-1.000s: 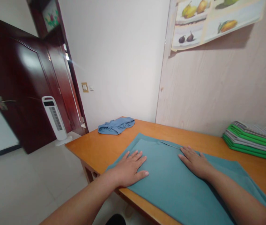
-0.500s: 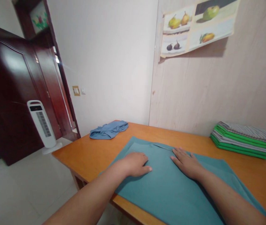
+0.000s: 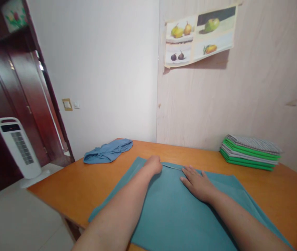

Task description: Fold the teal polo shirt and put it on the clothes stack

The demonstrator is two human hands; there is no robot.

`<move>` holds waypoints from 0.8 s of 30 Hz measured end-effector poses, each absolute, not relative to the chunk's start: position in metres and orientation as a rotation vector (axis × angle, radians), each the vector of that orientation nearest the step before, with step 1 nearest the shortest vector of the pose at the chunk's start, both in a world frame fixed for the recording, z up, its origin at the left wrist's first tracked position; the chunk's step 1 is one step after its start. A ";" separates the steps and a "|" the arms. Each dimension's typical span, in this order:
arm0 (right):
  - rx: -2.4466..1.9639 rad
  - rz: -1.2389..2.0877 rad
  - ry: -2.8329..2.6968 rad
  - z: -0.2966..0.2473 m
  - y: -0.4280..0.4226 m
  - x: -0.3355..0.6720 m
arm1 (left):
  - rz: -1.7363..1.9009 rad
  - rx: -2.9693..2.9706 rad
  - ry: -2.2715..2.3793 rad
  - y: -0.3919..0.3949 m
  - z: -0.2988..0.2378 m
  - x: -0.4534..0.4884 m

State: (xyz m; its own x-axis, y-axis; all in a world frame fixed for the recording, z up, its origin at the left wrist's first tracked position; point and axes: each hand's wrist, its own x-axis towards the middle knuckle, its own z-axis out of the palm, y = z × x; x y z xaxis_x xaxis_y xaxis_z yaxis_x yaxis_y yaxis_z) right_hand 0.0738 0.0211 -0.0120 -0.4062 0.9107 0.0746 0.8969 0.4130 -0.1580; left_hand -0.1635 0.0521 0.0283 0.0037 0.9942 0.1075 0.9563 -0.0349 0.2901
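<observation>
A teal garment (image 3: 180, 212) lies spread over the near part of the table, its front edge hanging past the tabletop. Along its far edge runs a narrow slit-like fold, perhaps a neckline. At the left end of that fold, my left hand (image 3: 154, 165) is closed, fingers curled down on the cloth; the fingertips are hidden. My right hand (image 3: 199, 184) rests flat near the fold's right end, fingers stretched out over the fabric.
A crumpled blue garment (image 3: 108, 151) lies at the table's (image 3: 67, 183) far left. Neatly folded green and grey cloths (image 3: 250, 152) are stacked at the back right, by the wall. A white tower fan (image 3: 23, 150) stands on the floor to the left, before a dark door.
My left hand has moved forward from the middle of the garment to its far edge, and its fingers have closed. My right hand stays flat on the cloth. The view has turned slightly right.
</observation>
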 end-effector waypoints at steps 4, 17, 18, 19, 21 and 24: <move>-1.510 0.075 -2.469 0.000 0.014 0.067 | 0.459 2.095 2.086 0.060 0.017 -0.166; -1.229 0.385 -2.706 0.004 -0.008 0.045 | 0.529 2.109 2.074 0.062 0.006 -0.172; -1.232 0.381 -2.710 0.004 -0.008 0.046 | 0.540 2.112 2.083 0.060 0.006 -0.172; -1.234 0.379 -2.712 0.003 -0.007 0.046 | 0.549 2.116 2.090 0.059 0.005 -0.171; -1.235 0.382 -2.713 0.003 -0.006 0.046 | 0.556 2.122 2.100 0.056 0.006 -0.169; -1.235 0.395 -2.712 0.003 -0.006 0.045 | 0.553 2.121 2.111 0.053 0.006 -0.168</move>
